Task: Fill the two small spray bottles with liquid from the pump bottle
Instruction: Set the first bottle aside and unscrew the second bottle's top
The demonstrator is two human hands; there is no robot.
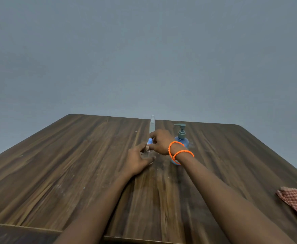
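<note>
My left hand (pixel 138 160) grips the near spray bottle (pixel 147 150) mid-bench (pixel 56 164); my right fingers (pixel 152 138) pinch its blue cap (pixel 150 141). I judge filling barely begun: bottle 2 (pixel 152 124) stands capped behind, pump bottle (pixel 181 138) untouched at right.

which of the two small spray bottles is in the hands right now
The small clear spray bottle with the blue cap, held between the left hand and right hand. The taller clear spray bottle stands untouched behind them, farther back on the table.
</note>
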